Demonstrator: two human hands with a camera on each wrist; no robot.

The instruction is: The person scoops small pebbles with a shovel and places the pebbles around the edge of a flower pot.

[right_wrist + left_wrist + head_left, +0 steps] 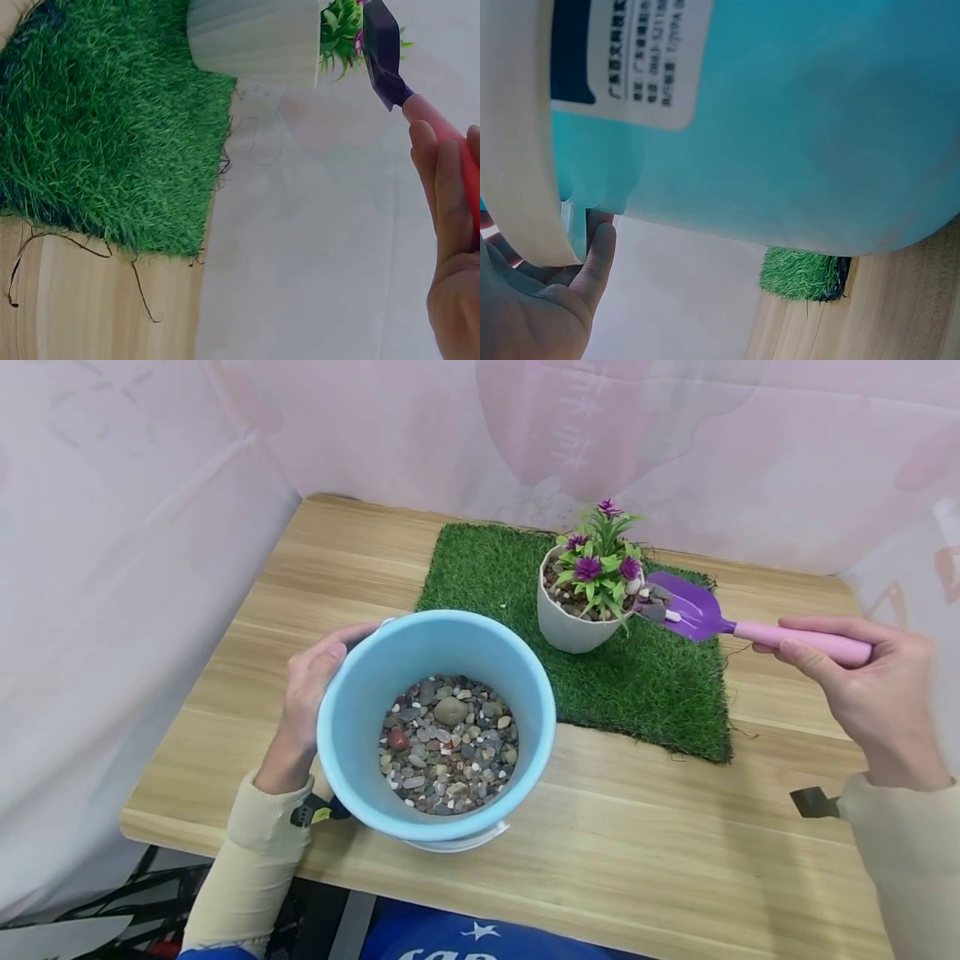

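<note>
My left hand (pixel 306 689) grips the side of a light blue bucket (pixel 536 727) near its rim, thumb toward me. Inside the bucket lie many pebbles (pixel 450 768), among them a larger tan stone (pixel 451 711). My right hand (pixel 881 681) holds the pink handle of a small purple trowel (pixel 693 610). Several pebbles lie on the trowel's blade, whose tip is at the right rim of a white flowerpot (pixel 572 633). The pot holds a plant with purple flowers (pixel 588 568) and pebbles around its base. In the right wrist view, the trowel (pixel 384 56) hangs beside the plant, its blade edge-on.
The pot stands on a green artificial grass mat (pixel 645 702) on a wooden table (pixel 637 810). Pale printed cloth (pixel 390 435) closes off the back and sides. Loose dark threads (pixel 142 292) stick out from the mat's edge.
</note>
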